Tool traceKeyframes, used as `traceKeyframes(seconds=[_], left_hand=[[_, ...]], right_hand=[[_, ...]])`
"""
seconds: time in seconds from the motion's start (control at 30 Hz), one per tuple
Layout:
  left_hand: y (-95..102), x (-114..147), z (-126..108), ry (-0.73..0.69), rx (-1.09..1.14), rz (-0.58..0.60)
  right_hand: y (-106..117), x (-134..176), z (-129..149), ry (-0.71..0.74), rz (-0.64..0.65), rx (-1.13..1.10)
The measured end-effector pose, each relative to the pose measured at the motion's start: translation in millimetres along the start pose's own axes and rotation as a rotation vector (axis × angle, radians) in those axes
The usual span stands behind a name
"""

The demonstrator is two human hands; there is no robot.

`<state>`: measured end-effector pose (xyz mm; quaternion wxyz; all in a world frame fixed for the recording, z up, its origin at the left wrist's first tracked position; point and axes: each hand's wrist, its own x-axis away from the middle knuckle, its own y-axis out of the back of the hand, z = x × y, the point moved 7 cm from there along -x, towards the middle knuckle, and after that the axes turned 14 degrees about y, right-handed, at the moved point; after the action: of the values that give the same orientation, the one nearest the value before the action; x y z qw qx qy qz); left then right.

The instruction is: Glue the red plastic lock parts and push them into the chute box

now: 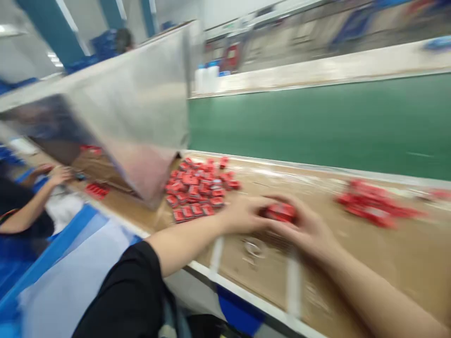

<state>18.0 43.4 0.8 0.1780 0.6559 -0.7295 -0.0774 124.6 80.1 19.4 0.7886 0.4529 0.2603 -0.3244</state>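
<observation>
Small, blocky red pieces (282, 213), motion-blurred.
Left hand (244, 215) and right hand (312, 231) curl inward, fingers wrapped round them, over shiny brown worktop (405, 249).

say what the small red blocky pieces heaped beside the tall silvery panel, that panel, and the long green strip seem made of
Small red blocky pieces: probably moulded plastic, slightly glossy; bright colour, though blur hides detail.
Tall silvery panel: possibly sheet metal, glossy, with hazy reflections; shiny plastic is possible.
Long green strip: perhaps rubber or PVC, matte; even colour, little glare.
</observation>
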Motion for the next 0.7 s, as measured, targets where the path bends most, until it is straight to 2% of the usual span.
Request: traceKeyframes(seconds=[0.07,0.13,0.27,0.47,0.57,0.63,0.7], left_hand=[[6.1,-0.6,-5.1,-0.025,0.026,-0.072],[16.7,-6.3,-6.2,-0.054,0.061,-0.146],[19.6,-13.7,-6.8,-0.077,0.116,-0.088],[14.5,-2.8,-16.9,-0.136,-0.025,-0.138],[18.3,0.3,-21.3,-0.147,-0.268,-0.176],[25.4,2.9,-25.0,-0.175,-0.515,-0.256],[37.0,5.0,-26.7,-0.182,-0.741,-0.407]], right_hand=[[10.7,3.2,2.4,0.034,-0.021,-0.092],[12.7,0.3,-2.1,0.131,0.000,-0.140],[20.5,-1.1,-16.8,0.194,0.002,-0.040],[28.7,2.8,3.3,0.312,0.015,0.153],[28.9,-1.2,11.3,0.317,0.069,0.236],[33.8,0.2,8.5,0.209,0.132,0.335],[46.4,13.5,-0.6,0.045,0.230,0.431]])
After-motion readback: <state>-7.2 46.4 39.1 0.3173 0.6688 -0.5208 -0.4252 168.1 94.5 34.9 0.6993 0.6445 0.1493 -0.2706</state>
